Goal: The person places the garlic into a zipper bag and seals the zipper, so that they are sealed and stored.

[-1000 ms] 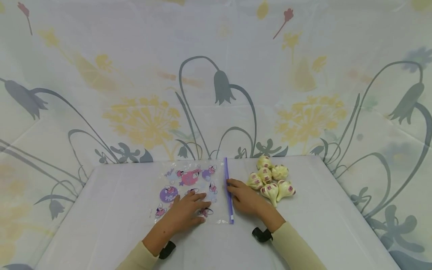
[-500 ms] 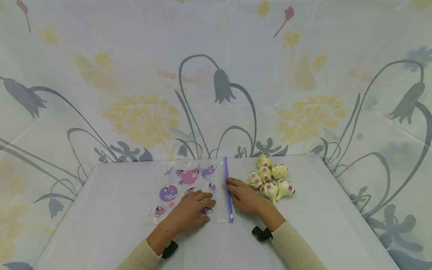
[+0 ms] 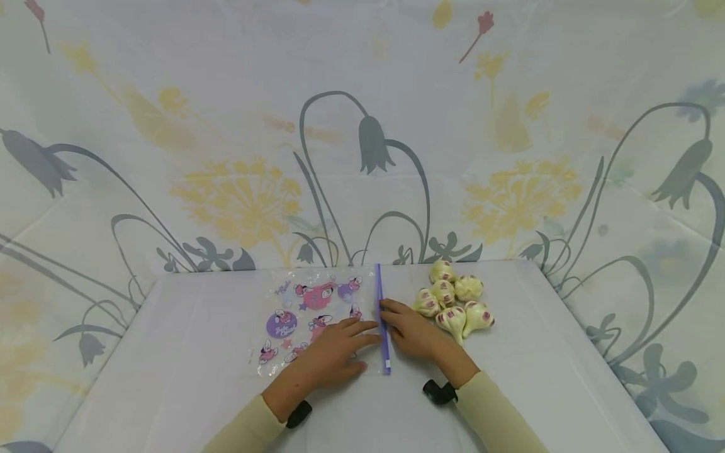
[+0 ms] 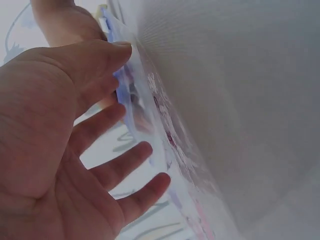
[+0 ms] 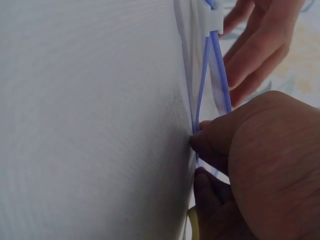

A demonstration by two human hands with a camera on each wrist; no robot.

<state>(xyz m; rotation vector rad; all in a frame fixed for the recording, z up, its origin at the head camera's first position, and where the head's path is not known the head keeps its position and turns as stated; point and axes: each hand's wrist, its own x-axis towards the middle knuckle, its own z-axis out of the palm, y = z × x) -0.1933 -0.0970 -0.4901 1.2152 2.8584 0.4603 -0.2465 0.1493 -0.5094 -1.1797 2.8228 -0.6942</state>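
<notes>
A person's left hand (image 3: 331, 360) lay flat on a clear zip bag (image 3: 308, 314) printed with cartoon figures, its fingers (image 3: 362, 327) straight and spread wide, their tips now reaching the bag's purple zip strip (image 3: 382, 321); a second earlier that hand had rested farther left, nearer the middle of the bag. The right hand (image 3: 416, 335) stayed where it was on the other side of the strip, its fingers (image 5: 210, 145) curled and pinching the strip's edge, as the right wrist view showed, where the two purple tracks (image 5: 212, 75) stood parted below the white slider (image 5: 212, 17). The bag lay flat on the white tabletop (image 3: 187, 352), near its middle. A cluster of garlic bulbs (image 3: 453, 302) sat just beside the right hand (none of them touched by it, as far as the head view showed). With both hands gathered at the strip, the work appeared to be at the bag's mouth, judged partly open.
</notes>
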